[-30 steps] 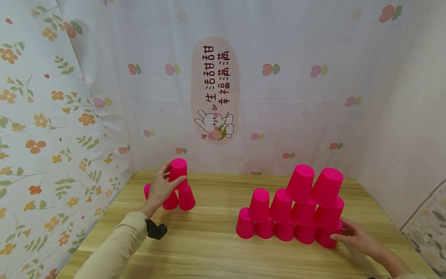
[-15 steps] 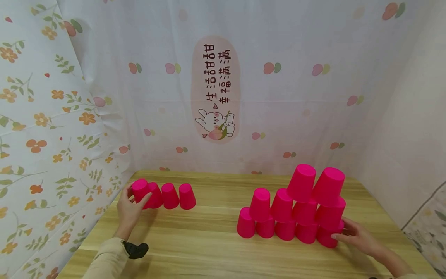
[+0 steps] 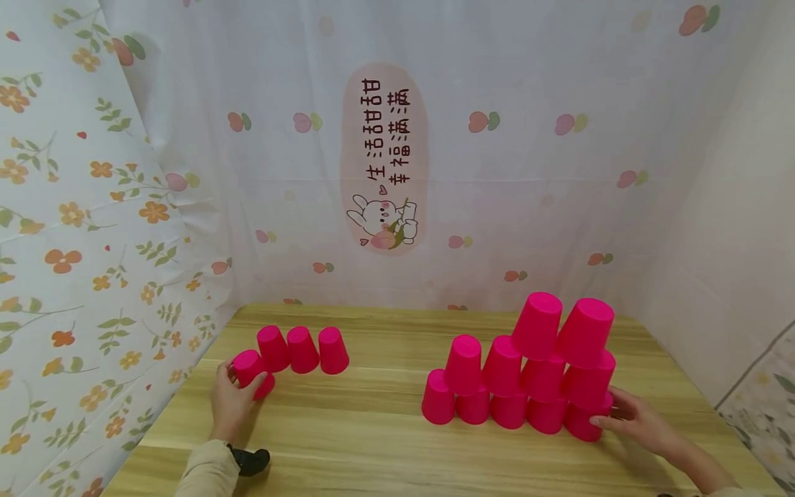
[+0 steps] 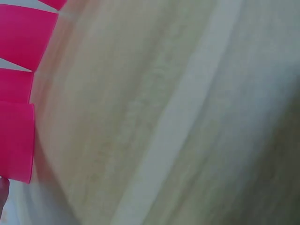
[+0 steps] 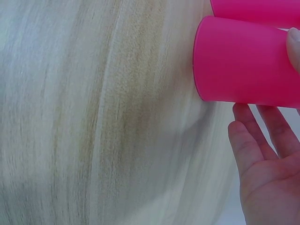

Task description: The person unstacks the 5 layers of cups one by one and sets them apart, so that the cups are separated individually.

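At the left of the table, my left hand (image 3: 228,404) holds an upside-down pink cup (image 3: 247,366) between thumb and fingers. That cup stands just in front of the leftmost of three upside-down pink cups in a row (image 3: 302,350). Its rim end (image 4: 16,143) shows at the left edge of the left wrist view, with a fingertip beside it. On the right, my right hand (image 3: 640,422) grips the bottom right cup (image 3: 582,420) of a stepped cup stack (image 3: 542,376). In the right wrist view the thumb lies on one side of this cup (image 5: 243,63) and the fingers on the other.
The stack has three levels: several cups at the bottom, several in the middle, two on top at the right. Everything stands on a wood-grain table (image 3: 373,428). A printed white curtain (image 3: 497,193) hangs behind, and a flowered curtain (image 3: 74,241) at the left.
My left hand has taken the cup off the top of the small left group, moved it left, then down and toward me. My right hand and the stack have stayed in place.
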`<state>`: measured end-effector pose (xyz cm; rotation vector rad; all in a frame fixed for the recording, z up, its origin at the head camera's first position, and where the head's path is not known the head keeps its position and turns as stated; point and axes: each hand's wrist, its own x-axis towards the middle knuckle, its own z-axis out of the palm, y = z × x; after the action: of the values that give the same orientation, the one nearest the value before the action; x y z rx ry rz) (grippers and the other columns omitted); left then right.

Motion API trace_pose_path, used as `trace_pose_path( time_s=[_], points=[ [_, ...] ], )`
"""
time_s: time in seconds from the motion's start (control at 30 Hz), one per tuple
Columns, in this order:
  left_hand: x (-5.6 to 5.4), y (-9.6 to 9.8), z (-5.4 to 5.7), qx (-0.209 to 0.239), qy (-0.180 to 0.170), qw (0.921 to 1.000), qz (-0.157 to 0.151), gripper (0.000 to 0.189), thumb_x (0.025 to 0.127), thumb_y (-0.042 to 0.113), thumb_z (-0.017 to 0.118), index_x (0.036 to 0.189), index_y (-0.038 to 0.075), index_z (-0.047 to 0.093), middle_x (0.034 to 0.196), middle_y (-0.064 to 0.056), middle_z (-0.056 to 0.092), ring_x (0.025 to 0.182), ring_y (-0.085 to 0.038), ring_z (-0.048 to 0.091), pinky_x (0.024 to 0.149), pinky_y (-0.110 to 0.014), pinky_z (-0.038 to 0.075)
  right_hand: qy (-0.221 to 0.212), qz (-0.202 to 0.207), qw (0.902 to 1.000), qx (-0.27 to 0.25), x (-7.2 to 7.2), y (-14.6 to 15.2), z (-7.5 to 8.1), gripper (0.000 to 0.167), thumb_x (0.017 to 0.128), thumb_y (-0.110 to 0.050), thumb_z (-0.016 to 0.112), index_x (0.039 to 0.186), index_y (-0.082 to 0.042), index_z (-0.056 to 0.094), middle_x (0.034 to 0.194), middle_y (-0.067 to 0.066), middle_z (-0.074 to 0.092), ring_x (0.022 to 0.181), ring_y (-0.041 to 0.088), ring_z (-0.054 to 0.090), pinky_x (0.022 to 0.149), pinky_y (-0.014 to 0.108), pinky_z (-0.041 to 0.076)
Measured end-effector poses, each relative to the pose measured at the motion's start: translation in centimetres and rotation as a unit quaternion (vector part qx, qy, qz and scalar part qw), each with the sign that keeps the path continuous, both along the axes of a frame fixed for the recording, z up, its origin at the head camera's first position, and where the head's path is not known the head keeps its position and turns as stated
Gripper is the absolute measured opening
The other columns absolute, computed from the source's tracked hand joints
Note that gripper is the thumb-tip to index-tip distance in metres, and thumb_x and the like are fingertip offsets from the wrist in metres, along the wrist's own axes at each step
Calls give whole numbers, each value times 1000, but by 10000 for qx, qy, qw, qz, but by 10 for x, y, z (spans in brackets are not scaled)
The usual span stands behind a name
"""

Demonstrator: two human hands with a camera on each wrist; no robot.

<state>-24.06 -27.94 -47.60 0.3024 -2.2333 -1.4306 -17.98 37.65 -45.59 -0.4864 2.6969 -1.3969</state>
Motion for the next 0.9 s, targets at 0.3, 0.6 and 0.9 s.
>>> trace_pose_path(
  time_s=[0.3, 0.6, 0.9],
  points=[
    [-2, 5, -2, 95, -101, 9999, -37, 64, 76, 5, 67, 125, -10, 28, 120, -30, 39, 112, -44, 38, 93, -51, 32, -83, -53, 10000, 7, 0, 0, -1, 48, 83, -9, 60, 124, 6, 41, 100, -34, 46, 85, -7, 52, 67, 23, 49],
    [2, 5, -2, 145, -388, 9989, -220, 67, 78, 6, 65, 127, -10, 23, 123, -30, 35, 113, -44, 36, 94, -52, 31, -86, -71, 9999, 48, 1, -1, 0, 51, 82, -9, 61, 124, 10, 38, 99, -35, 45, 85, -8, 51, 67, 23, 49],
    [6, -5, 5, 42, -748, 9943, -761, 82, 78, 12, 66, 136, -5, 10, 130, -30, 25, 118, -44, 26, 97, -53, 26, -174, -161, 9996, 140, 1, -2, 1, 52, 82, -11, 61, 125, 8, 39, 105, -15, 55, 85, 0, 55, 67, 24, 49]
  ],
)
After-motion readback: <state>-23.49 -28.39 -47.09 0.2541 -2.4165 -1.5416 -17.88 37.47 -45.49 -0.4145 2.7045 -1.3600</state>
